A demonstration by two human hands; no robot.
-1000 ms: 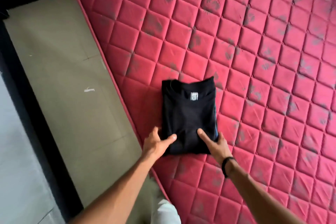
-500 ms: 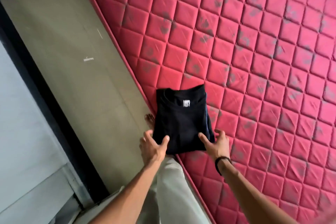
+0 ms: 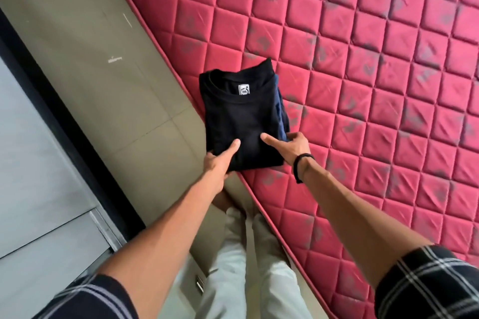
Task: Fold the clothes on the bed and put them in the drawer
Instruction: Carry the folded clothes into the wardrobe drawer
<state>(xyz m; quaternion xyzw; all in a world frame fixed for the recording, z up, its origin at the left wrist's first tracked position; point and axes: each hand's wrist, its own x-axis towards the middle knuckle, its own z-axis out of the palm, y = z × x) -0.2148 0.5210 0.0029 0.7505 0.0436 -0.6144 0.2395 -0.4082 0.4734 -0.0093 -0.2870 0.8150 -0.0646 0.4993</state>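
Folded black cotton T-shirt [image 3: 239, 122] done, at red quilted mattress [image 3: 363, 85] edge; I see both hands, left hand [image 3: 219, 163] and right hand [image 3: 291, 146], gripping it; drawer step left.

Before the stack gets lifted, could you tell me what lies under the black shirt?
A blue garment peeks out along the black shirt's right side. How much lies underneath is covered.

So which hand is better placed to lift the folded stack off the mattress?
Left, narrowly. The left hand grips the stack where its corner overhangs the mattress edge, thumb on top, fingers hidden beneath. The right hand holds the right edge, thumb on top. Both probably lift together.
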